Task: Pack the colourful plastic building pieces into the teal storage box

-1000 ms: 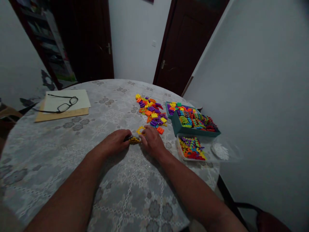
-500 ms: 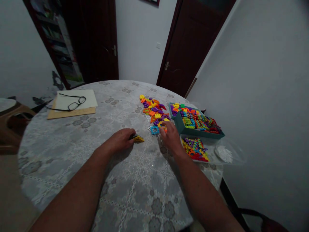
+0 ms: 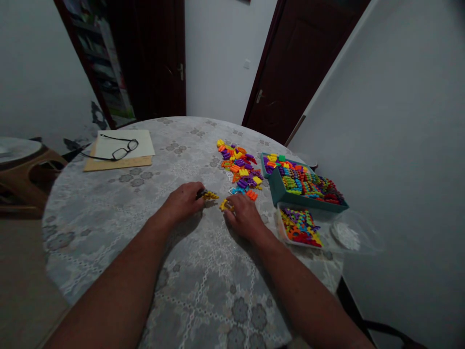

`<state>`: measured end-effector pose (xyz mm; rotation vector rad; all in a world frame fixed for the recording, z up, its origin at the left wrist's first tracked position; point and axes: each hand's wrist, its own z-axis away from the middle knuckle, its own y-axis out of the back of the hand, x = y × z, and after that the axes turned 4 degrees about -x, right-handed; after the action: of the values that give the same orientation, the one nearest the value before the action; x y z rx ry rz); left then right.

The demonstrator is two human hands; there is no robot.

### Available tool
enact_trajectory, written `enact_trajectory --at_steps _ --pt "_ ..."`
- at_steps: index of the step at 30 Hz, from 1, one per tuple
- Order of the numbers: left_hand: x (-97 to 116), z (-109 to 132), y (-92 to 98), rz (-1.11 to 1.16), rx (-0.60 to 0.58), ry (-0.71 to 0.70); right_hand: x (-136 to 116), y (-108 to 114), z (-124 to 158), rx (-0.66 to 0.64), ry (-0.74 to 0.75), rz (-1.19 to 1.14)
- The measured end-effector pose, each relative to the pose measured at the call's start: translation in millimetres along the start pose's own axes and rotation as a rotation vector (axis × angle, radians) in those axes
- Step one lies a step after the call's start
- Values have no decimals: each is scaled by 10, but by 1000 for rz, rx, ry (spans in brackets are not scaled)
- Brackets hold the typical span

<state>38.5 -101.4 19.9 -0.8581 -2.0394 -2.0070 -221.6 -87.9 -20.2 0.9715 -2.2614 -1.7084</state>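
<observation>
While the left hand (image 3: 186, 200), fingers closed, pinches a yellow-and-dark plastic assembly (image 3: 209, 195) left of the building-piece pile (image 3: 243, 172), the right hand (image 3: 244, 214), curled, grips a yellow plastic piece (image 3: 223, 205) near that pile's front.

1. Hands, two: left hand (image 3: 186, 199), right hand (image 3: 244, 213); one item apiece, a yellow-and-dark stack (image 3: 210, 195) in the left, a yellow piece (image 3: 224, 205) in the right.
2. Table (image 3: 203, 295): one.
3. Near its far left edge: glasses (image 3: 119, 153), one pair; sheets, two, one white (image 3: 146, 143), one brown (image 3: 109, 165).
4. Loose heap (image 3: 242, 170) toward the far right: one; pieces overlap, uncountable.
5. Along the right edge, teal containers, two: shallow tray (image 3: 265, 166), deeper box (image 3: 278, 188). Clear tub (image 3: 280, 224): one. Clear lid (image 3: 368, 237): one; white pieces (image 3: 347, 236) on it too small to count.
</observation>
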Motion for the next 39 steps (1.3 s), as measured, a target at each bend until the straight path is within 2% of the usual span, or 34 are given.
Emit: enact_trajectory --at_steps 3,7,12,15,20,24,27,33,39 --pt "5 -16 25 101 50 43 -92 -74 -38 -26 35 -14" --pt "12 -26 57 229 23 72 -53 -106 -64 28 59 -38" --pt "0 -4 53 288 -96 23 81 -23 -32 168 0 -130" --pt "20 21 27 257 -166 -9 111 24 -25 204 -58 -167" --pt "36 45 55 231 -189 -30 47 -15 -31 123 4 -144" --pt "-2 35 139 232 -116 16 -3 -88 -29 75 25 -100" --pt "-2 24 185 273 -86 -3 -25 -90 -26 34 21 -67" --pt "71 -15 136 371 -150 -76 -115 164 -74 104 -34 -134" --pt "226 -8 8 440 -277 -148 -292 397 -97 -37 19 -240"
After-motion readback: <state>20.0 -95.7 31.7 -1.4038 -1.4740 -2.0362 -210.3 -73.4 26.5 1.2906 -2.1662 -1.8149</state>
